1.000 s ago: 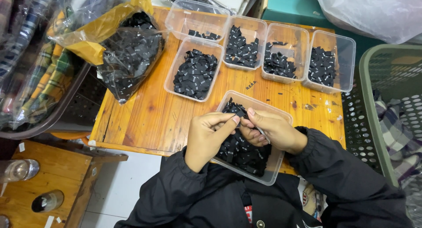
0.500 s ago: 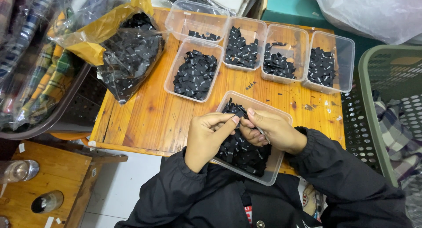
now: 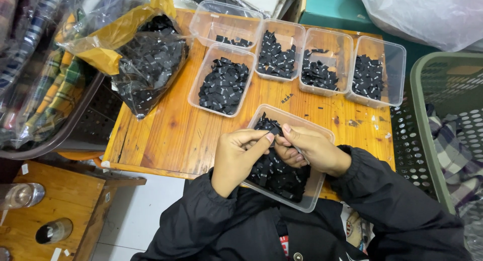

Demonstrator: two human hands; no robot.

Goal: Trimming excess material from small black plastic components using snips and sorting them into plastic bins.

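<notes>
A clear plastic tub (image 3: 322,133) full of small black fabric labels (image 3: 276,173) sits at the near edge of a wooden table (image 3: 171,130). Both of my hands hover over it, fingertips meeting. My left hand (image 3: 236,158) pinches a small black label (image 3: 274,135) between thumb and forefinger. My right hand (image 3: 309,148) grips the same label from the other side, and a thin dark tool pokes out under its fingers. Black sleeves cover both arms.
Several more clear tubs (image 3: 221,85) of black labels line the far side of the table. A clear bag (image 3: 148,65) of labels with a yellow wrapper lies at the left. A green mesh basket (image 3: 443,105) stands to the right, a dark bin with plaid cloth (image 3: 50,90) to the left.
</notes>
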